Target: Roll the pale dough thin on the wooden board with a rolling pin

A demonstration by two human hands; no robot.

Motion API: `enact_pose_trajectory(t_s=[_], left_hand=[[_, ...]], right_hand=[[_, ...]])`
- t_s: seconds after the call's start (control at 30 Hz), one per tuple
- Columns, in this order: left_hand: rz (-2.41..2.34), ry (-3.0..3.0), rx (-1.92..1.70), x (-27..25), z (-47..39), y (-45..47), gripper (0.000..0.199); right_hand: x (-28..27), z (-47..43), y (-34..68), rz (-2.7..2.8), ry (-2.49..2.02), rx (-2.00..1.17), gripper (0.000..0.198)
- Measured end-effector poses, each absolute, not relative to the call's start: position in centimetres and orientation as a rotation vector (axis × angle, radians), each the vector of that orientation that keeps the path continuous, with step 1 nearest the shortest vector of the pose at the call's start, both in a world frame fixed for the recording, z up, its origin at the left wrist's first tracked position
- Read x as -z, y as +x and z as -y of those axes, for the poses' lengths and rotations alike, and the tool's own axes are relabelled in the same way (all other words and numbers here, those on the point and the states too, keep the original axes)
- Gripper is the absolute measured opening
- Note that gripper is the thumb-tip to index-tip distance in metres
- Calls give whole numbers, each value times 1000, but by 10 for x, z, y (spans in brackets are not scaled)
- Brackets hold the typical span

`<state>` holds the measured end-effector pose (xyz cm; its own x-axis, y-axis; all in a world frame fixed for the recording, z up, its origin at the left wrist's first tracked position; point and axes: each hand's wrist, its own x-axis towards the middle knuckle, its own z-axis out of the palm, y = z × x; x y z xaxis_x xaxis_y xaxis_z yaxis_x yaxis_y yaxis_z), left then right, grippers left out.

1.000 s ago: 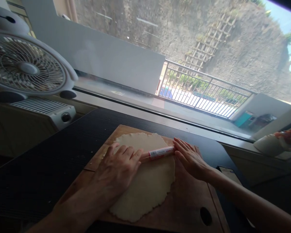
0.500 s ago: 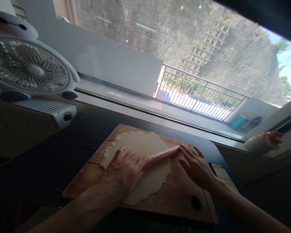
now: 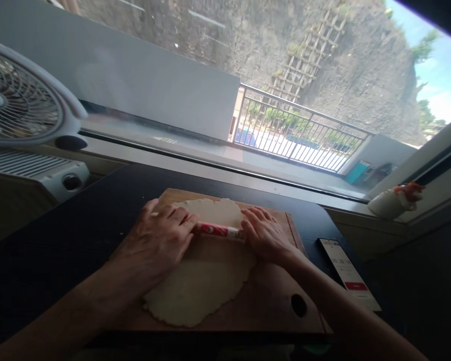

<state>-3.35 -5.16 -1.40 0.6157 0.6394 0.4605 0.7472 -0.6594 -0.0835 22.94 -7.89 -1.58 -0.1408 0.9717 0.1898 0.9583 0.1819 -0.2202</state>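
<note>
Dough (image 3: 206,276) is one pale, thin sheet, kinda longish with raggedy edges, lying flat on a wooden board (image 3: 266,306). Roller (image 3: 217,230) is basically a slim tube, red-and-white label showing, sitting crosswise on the dough's far half.

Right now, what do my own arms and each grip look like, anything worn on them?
Your left grip and right grip are ordinary human hands with no gloves. The left forearm and right forearm are bare to the picture's edges, with no sleeve, watch or bracelet in view. I see no rings, but the light is dim.
</note>
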Motion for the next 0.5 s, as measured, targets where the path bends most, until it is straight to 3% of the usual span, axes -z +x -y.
enact_pose_trajectory(t_s=[0.27,0.5], left_hand=[[1160,-2582,534,17,46,-28,37],[1164,-2623,635,17,45,-19,37]], right_hand=[[5,37,230,2024,-2008,-132,50],[17,96,219,2092,-1920,-79,53]])
